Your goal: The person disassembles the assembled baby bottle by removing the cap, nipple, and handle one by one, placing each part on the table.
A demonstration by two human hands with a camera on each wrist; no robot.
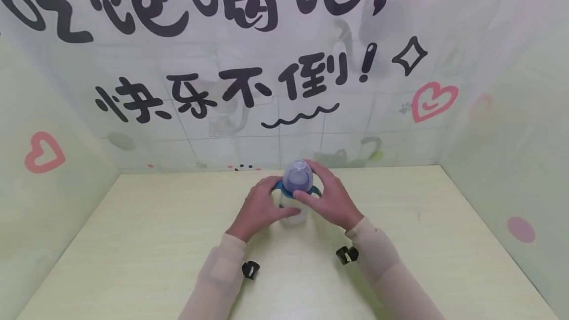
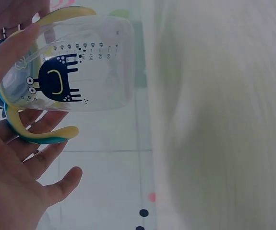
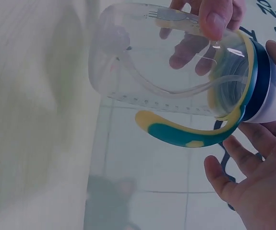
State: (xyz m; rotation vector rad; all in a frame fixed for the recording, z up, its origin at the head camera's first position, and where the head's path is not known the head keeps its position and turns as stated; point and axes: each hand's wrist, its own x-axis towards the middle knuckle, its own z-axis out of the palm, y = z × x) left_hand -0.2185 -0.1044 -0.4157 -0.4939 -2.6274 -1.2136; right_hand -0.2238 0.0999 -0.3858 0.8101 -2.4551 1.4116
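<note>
A clear baby bottle point(image 1: 294, 219) stands upright near the back of the table, with a blue collar, two yellow-and-teal handles point(image 3: 176, 132) and a translucent purplish cap point(image 1: 297, 176). My left hand point(image 1: 260, 205) grips the body from the left, thumb across the front and fingers behind. From the right, my right hand point(image 1: 332, 201) holds the cap just by the collar, thumb in front and fingers around the far side. A dark blue cartoon figure point(image 2: 56, 79) and measuring marks show on the body. Inside it, a thin straw point(image 3: 171, 91) runs to a rounded end piece point(image 3: 114, 40).
Both hands work over a pale wood-grain table point(image 1: 155, 241). Behind it hangs a white printed backdrop point(image 1: 213, 132) with large black lettering, and light panels stand at both sides. Black wrist mounts point(image 1: 251, 270) sit by each cuff.
</note>
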